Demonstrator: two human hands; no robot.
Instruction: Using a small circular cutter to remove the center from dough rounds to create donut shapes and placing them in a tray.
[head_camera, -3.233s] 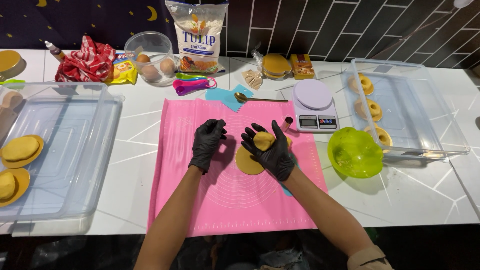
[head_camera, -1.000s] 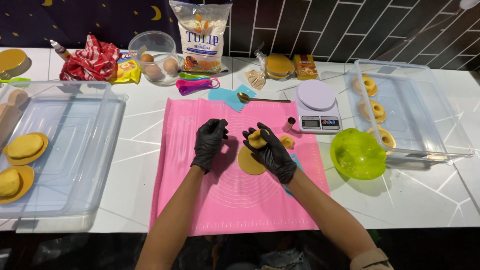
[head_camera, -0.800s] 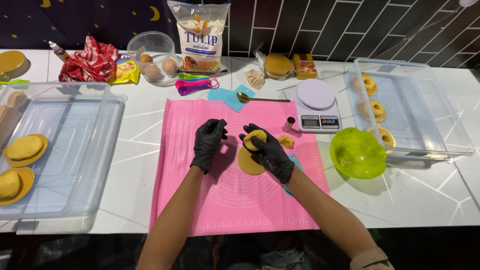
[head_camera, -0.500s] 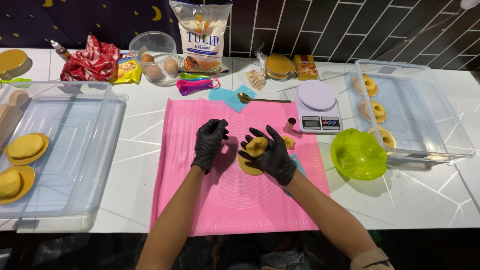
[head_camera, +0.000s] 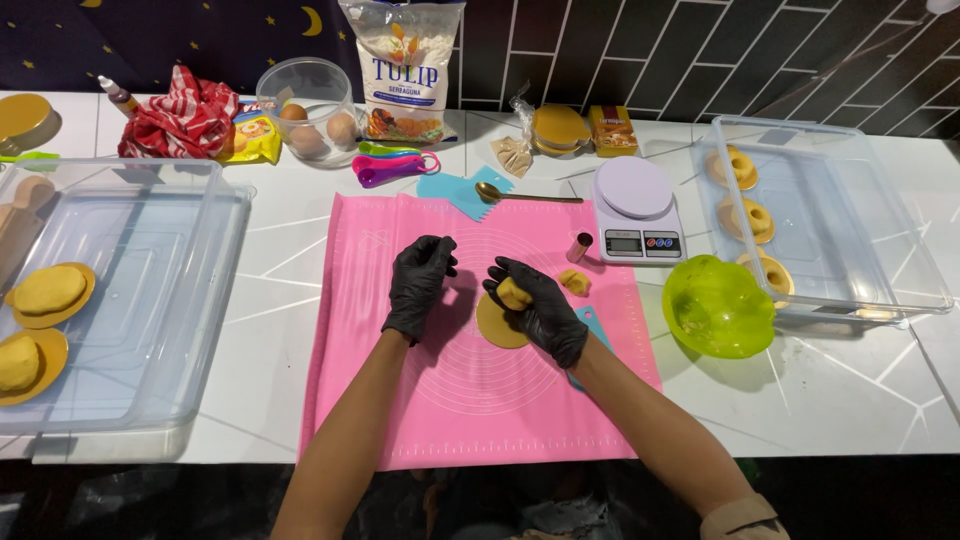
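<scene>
Right hand (head_camera: 535, 310) closes its grip on a soft, pliable dough lump (head_camera: 513, 293) over a flat dough disc (head_camera: 497, 325) mid-mat; best cupped gently. Left hand (head_camera: 420, 285) rests loosely curled, empty, on the pink mat (head_camera: 400, 400).

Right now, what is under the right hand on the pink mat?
Under the right hand lies a flat dough disc on the mat; the fingers hold a dough lump. The disc's right part is covered.
</scene>
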